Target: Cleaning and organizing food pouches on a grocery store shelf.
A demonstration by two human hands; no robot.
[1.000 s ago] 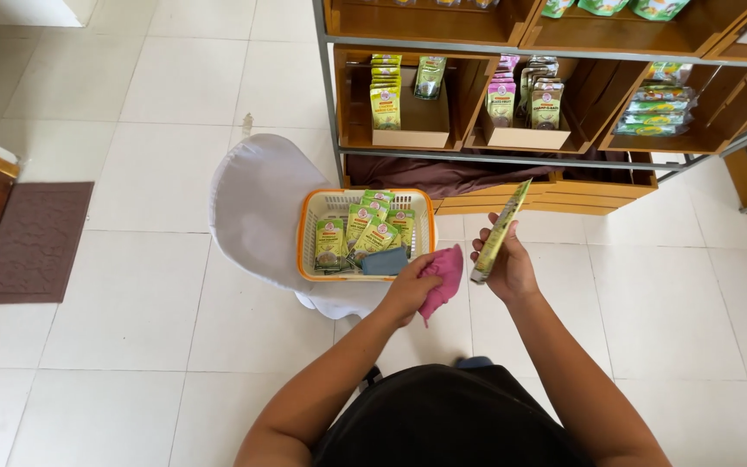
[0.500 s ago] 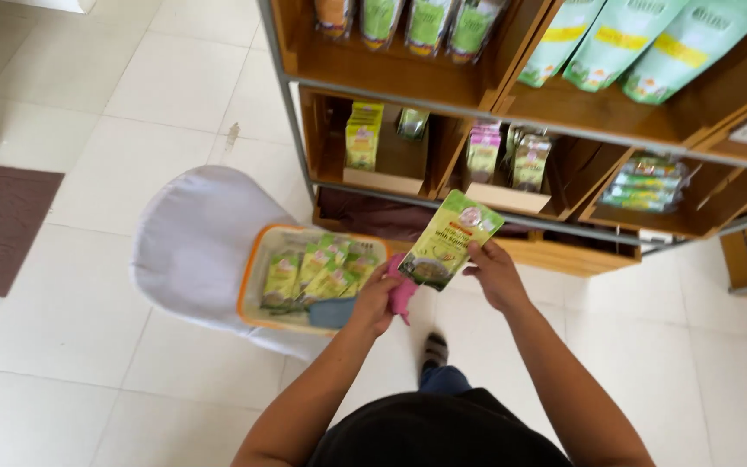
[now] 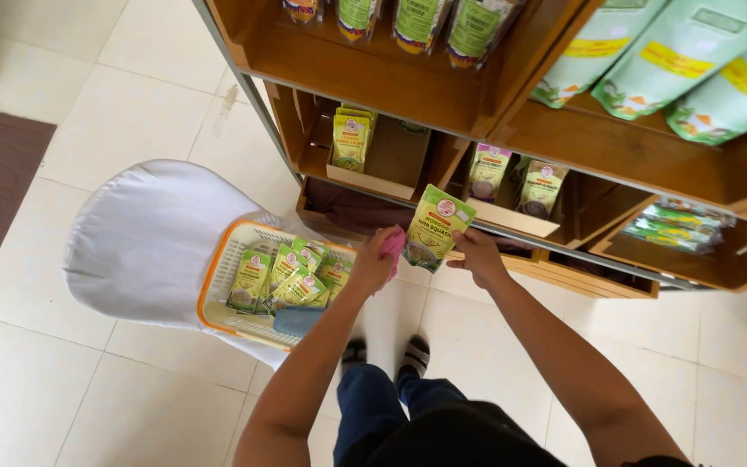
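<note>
Head view shows the right hand (image 3: 477, 256) gripping a green pouch (image 3: 435, 227) upright before the wooden shelf (image 3: 391, 73), while the left hand (image 3: 375, 259) presses a pink cloth (image 3: 393, 246) to its edge; wiping looks underway, and finishing calls for firm grip, beside the orange basket (image 3: 218, 285) on a white chair (image 3: 144, 238)

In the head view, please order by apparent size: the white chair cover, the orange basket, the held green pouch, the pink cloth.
1. white chair cover
2. orange basket
3. green pouch, though it is nearer the camera
4. pink cloth, mostly hidden by the left hand
</note>
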